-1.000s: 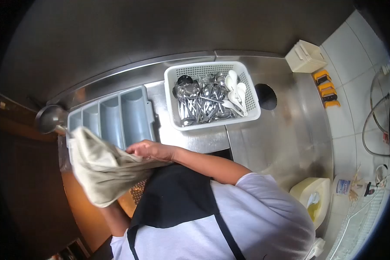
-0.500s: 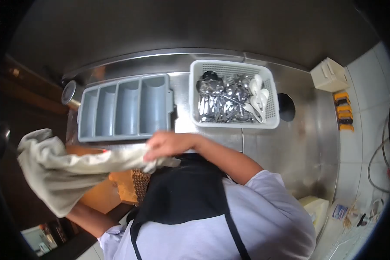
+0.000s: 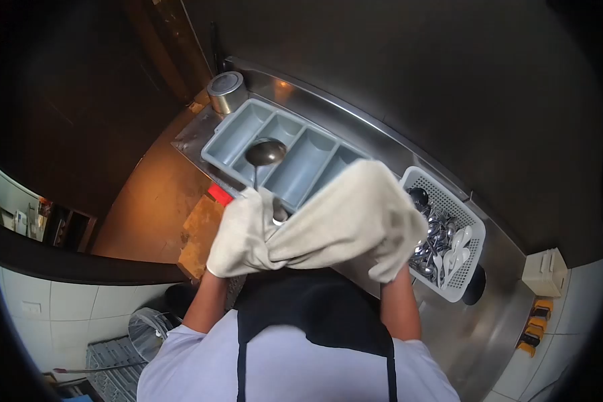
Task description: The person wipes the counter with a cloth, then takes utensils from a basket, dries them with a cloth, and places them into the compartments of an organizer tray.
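A beige cloth point(image 3: 335, 218) stretches between my two hands and covers both. Wrapped in its left end, my left hand point(image 3: 238, 234) is closed around the handle of a metal ladle point(image 3: 266, 152). The ladle's bowl points away from me, above the grey divided cutlery tray point(image 3: 308, 164). My right hand point(image 3: 396, 285) is under the cloth's right end and holds it up; its fingers are hidden. Just beyond that hand is a white perforated basket point(image 3: 474, 251) of metal spoons and white spoons point(image 3: 457, 251). A small shiny metal piece point(image 3: 279, 217) shows beside the left hand, its kind unclear.
A lidded metal can point(image 3: 226, 92) stands behind the tray's far-left corner. The steel counter point(image 3: 442, 335) runs along a dark wall. A cream box point(image 3: 544, 273) and yellow-black items point(image 3: 534, 327) are at the right. A clear bin point(image 3: 147, 333) stands low at the left.
The view has turned, so tray and basket appear slanted. My right hand has gone from bare on the cloth to under it. The ladle now shows in my left hand, over the tray.
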Demonstrator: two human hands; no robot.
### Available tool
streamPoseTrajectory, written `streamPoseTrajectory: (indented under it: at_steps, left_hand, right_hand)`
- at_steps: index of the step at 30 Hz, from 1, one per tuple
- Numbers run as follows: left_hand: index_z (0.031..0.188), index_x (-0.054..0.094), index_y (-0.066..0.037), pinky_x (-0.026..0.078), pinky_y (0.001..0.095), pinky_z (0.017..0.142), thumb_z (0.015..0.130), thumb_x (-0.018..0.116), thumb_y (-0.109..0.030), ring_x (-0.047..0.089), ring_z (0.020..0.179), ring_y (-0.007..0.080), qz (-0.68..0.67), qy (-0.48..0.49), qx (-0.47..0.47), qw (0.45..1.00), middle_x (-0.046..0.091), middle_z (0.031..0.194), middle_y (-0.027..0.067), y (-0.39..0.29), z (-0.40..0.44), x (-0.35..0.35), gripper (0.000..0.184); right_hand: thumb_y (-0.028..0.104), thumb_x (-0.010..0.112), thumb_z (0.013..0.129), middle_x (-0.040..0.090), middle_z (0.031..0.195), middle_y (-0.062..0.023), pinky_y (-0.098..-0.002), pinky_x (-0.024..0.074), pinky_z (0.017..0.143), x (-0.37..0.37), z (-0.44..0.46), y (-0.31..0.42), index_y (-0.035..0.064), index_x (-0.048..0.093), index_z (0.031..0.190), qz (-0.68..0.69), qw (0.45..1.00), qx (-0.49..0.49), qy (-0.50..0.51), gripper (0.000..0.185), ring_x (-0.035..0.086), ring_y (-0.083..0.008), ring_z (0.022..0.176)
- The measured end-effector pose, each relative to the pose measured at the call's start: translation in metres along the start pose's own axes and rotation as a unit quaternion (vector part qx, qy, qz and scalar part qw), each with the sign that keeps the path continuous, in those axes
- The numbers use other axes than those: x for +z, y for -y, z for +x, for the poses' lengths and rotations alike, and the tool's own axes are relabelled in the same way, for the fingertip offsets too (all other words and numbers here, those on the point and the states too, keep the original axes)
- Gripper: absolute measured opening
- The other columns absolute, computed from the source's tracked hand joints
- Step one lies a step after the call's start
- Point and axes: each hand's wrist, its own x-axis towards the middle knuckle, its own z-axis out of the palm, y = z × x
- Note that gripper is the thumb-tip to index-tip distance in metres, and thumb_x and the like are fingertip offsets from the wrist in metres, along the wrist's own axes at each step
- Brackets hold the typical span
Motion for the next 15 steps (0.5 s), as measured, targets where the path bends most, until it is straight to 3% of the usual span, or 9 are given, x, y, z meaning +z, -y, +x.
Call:
streamPoseTrajectory:
  at_steps: [2, 4, 5, 6, 7, 9, 10, 13, 15]
  left_hand:
    - [0.100, 0.057, 0.004, 0.052, 0.0469, 0.069, 0.077, 0.073, -0.024, 0.064, 0.081, 0.0421, 0.145, -0.002, 0.136, 0.980, 0.061, 0.082, 0.0217, -0.008, 0.000, 0.008, 0.039]
    - [0.096, 0.057, 0.001, 0.052, 0.0480, 0.064, 0.087, 0.068, -0.026, 0.064, 0.075, 0.0409, 0.177, -0.014, 0.191, 0.965, 0.060, 0.078, 0.0207, -0.015, -0.009, 0.021, 0.031]
    - [0.097, 0.058, -0.002, 0.052, 0.0483, 0.066, 0.088, 0.065, -0.026, 0.064, 0.077, 0.0407, 0.163, 0.013, 0.105, 0.981, 0.060, 0.081, 0.0212, -0.021, -0.014, 0.030, 0.026]
    - [0.096, 0.059, 0.003, 0.056, 0.0475, 0.066, 0.094, 0.063, -0.023, 0.069, 0.076, 0.0367, 0.198, 0.030, 0.037, 0.979, 0.063, 0.081, 0.0208, -0.047, -0.019, 0.024, 0.027]
    - [0.096, 0.060, 0.002, 0.056, 0.0474, 0.065, 0.093, 0.063, -0.024, 0.069, 0.076, 0.0366, 0.193, 0.033, 0.038, 0.980, 0.064, 0.082, 0.0205, -0.044, -0.023, 0.022, 0.027]
    - [0.096, 0.062, 0.001, 0.056, 0.0473, 0.065, 0.093, 0.064, -0.025, 0.069, 0.076, 0.0363, 0.184, 0.037, 0.036, 0.982, 0.065, 0.083, 0.0197, -0.035, -0.033, 0.016, 0.027]
    - [0.097, 0.065, 0.000, 0.056, 0.0475, 0.065, 0.092, 0.063, -0.025, 0.069, 0.076, 0.0374, 0.187, 0.042, 0.097, 0.977, 0.066, 0.085, 0.0196, -0.017, -0.040, 0.017, 0.025]
    - [0.097, 0.068, -0.002, 0.056, 0.0471, 0.066, 0.091, 0.063, -0.024, 0.068, 0.076, 0.0382, 0.122, -0.019, 0.115, 0.986, 0.067, 0.087, 0.0195, 0.001, -0.051, 0.023, 0.024]
    - [0.097, 0.066, -0.002, 0.055, 0.0467, 0.068, 0.092, 0.061, -0.023, 0.067, 0.079, 0.0387, 0.100, 0.010, 0.098, 0.990, 0.066, 0.091, 0.0204, 0.007, -0.059, 0.018, 0.023]
  right_hand:
    - [0.015, 0.067, 0.091, 0.071, 0.103, -0.0120, -0.0360, 0.0554, 0.081, 0.015, 0.023, 0.038, 0.0021, 0.069, 0.113, -0.006, 0.996, -0.083, 0.040, 0.026, 0.070, -0.0249, 0.091]
    - [0.013, 0.068, 0.088, 0.071, 0.103, -0.0120, -0.0359, 0.0556, 0.080, 0.034, 0.043, 0.063, 0.0026, 0.070, 0.112, -0.042, 0.983, -0.163, 0.074, 0.026, 0.070, -0.0256, 0.091]
    - [0.011, 0.069, 0.087, 0.072, 0.102, -0.0121, -0.0358, 0.0557, 0.080, 0.046, 0.054, 0.070, 0.0029, 0.070, 0.112, -0.074, 0.972, -0.206, 0.083, 0.026, 0.071, -0.0259, 0.091]
    - [0.010, 0.070, 0.086, 0.072, 0.102, -0.0121, -0.0358, 0.0558, 0.080, 0.055, 0.062, 0.078, 0.0031, 0.070, 0.111, -0.112, 0.959, -0.244, 0.094, 0.026, 0.071, -0.0262, 0.091]
    - [0.010, 0.073, 0.080, 0.071, 0.088, -0.0142, -0.0383, 0.0558, 0.074, 0.067, 0.056, 0.108, 0.0058, 0.074, 0.094, -0.018, 0.968, -0.247, 0.052, 0.014, 0.071, -0.0310, 0.080]
    - [0.006, 0.074, 0.077, 0.072, 0.091, -0.0123, -0.0386, 0.0563, 0.073, 0.075, 0.059, 0.098, 0.0073, 0.074, 0.098, -0.116, 0.947, -0.293, 0.059, 0.021, 0.072, -0.0305, 0.081]
    - [0.003, 0.072, 0.076, 0.072, 0.092, -0.0128, -0.0388, 0.0564, 0.073, 0.080, 0.058, 0.096, 0.0054, 0.073, 0.096, -0.112, 0.947, -0.296, 0.064, 0.020, 0.071, -0.0318, 0.083]
    - [-0.002, 0.070, 0.075, 0.072, 0.095, -0.0137, -0.0392, 0.0567, 0.074, 0.098, 0.055, 0.088, 0.0024, 0.072, 0.095, -0.094, 0.940, -0.318, 0.085, 0.020, 0.071, -0.0339, 0.086]
    - [-0.001, 0.070, 0.076, 0.072, 0.098, -0.0135, -0.0391, 0.0571, 0.075, 0.106, 0.057, 0.079, 0.0040, 0.072, 0.098, -0.084, 0.931, -0.346, 0.084, 0.022, 0.071, -0.0329, 0.088]
